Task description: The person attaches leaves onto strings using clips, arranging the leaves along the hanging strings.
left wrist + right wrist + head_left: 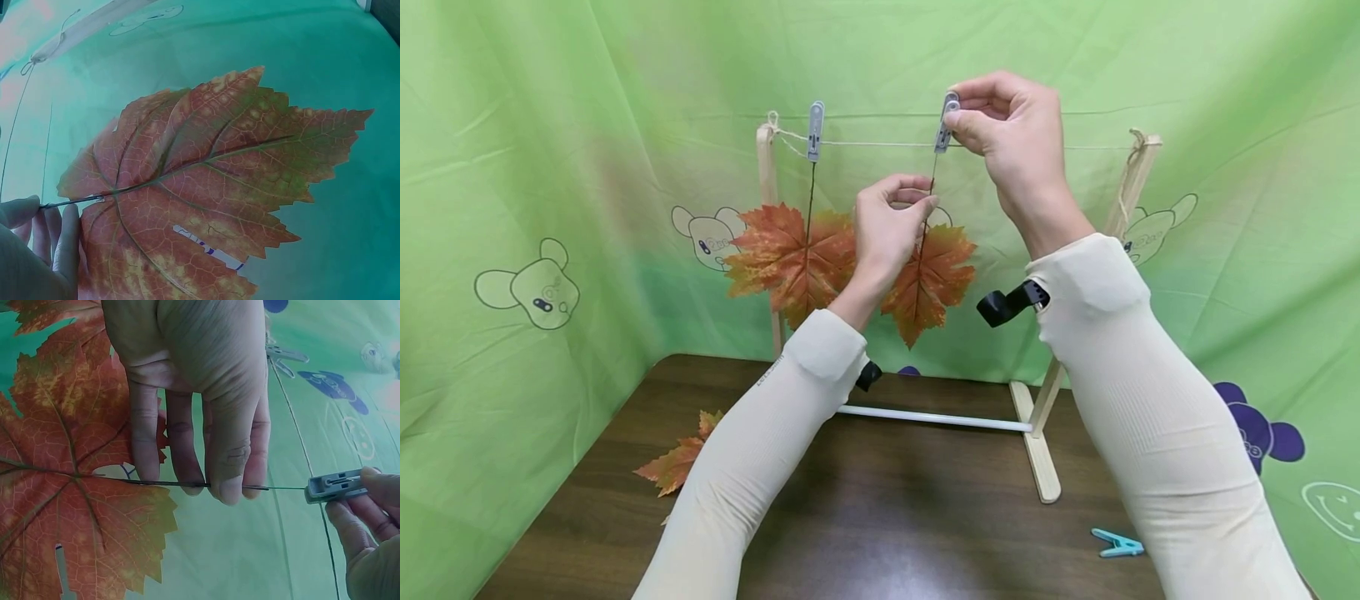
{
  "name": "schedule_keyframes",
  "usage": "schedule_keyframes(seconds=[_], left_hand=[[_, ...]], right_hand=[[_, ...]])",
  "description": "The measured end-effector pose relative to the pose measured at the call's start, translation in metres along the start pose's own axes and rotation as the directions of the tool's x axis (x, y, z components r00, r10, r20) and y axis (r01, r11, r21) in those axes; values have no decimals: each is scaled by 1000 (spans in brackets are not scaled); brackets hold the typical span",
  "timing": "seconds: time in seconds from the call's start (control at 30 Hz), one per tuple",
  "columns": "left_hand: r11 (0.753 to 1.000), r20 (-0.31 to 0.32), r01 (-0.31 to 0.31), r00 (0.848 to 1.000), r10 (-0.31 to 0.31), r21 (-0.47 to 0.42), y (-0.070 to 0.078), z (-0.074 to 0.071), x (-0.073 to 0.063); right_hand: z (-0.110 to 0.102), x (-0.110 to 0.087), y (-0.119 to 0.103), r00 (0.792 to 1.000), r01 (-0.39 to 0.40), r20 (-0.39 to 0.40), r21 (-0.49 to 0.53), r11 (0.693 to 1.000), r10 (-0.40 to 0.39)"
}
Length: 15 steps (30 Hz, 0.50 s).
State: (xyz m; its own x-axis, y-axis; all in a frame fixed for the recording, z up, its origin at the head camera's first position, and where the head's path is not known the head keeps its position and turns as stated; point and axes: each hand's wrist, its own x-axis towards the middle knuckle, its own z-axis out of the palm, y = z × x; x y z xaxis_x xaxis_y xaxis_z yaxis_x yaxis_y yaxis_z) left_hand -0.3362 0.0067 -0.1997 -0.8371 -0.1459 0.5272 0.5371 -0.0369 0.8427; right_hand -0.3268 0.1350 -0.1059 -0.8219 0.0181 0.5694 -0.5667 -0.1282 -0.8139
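My left hand (883, 225) pinches the dark stem (156, 483) of an orange maple leaf (931, 279) between thumb and fingers. The leaf hangs below that hand, its veins broad in the left wrist view. Higher up, my right hand (1026, 137) holds a grey clothespin (337, 485) between thumb and fingers at the string (880, 144). The stem's thin tip reaches the clothespin's nose; whether it is clamped I cannot tell. To the left, a second maple leaf (797, 262) hangs by its stem from another grey clothespin (816, 129) on the string.
A wooden post (767, 171) at the left and another post (1131, 187) at the right carry the string. A white rod (936, 418) runs low between them. On the brown table (880, 500) lie another leaf (673, 465), partly behind my left sleeve, and a blue clothespin (1117, 543).
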Motion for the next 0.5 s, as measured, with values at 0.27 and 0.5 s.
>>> schedule_keyframes(seconds=[0.27, 0.5], left_hand=[[1000, -1, 2, 1000, -2, 19, 2, 1, -1], [1000, -11, -16, 1000, 16, 23, 3, 2, 0]], right_hand=[[0, 1, -2, 998, -58, 11, -18, 998, 58], [0, 1, -4, 996, -83, 17, -59, 995, 84]])
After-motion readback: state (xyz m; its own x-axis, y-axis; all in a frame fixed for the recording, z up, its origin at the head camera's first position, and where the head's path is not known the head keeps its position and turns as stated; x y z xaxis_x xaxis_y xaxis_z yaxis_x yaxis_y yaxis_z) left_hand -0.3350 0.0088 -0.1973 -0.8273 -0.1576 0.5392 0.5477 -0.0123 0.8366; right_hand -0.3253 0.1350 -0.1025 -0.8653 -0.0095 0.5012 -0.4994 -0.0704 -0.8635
